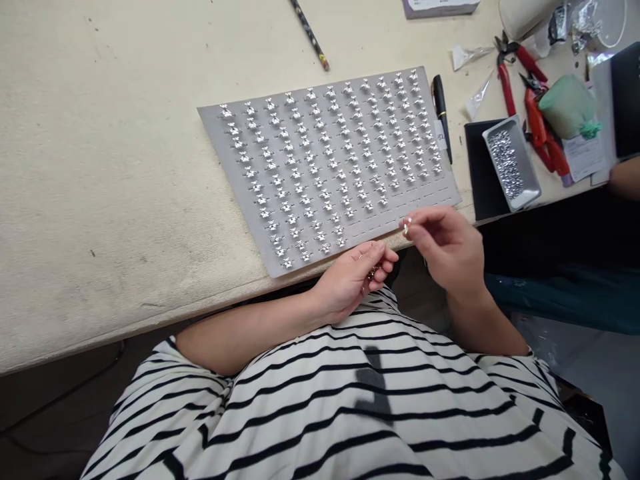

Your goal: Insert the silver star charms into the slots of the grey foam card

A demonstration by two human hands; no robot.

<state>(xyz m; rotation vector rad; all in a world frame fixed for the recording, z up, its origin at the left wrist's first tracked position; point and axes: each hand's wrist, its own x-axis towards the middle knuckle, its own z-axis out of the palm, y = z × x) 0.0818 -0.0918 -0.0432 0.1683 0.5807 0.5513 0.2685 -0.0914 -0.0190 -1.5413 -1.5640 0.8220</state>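
Observation:
A grey slotted sheet (403, 201) lies tilted on the table, with rows of small shiny silver rings (303, 142) standing in its slits. Bare slits show along its lower right part. Between the thumb and fingertips of my right hand (447, 250) is a small silver ring (406, 227), just off the sheet's near edge. My left hand (347, 280) is at the table edge below the sheet, its fingers curled around several small silver rings (371, 274), partly hidden by the fingers.
Right of the sheet lie a black pen (441, 113), a grey tray (527, 183) of small silver pieces, red-handled pliers (537, 120) and a green pouch (567, 107). A patterned pencil (311, 35) lies beyond the sheet. Another person's arm (625, 179) shows at the right edge.

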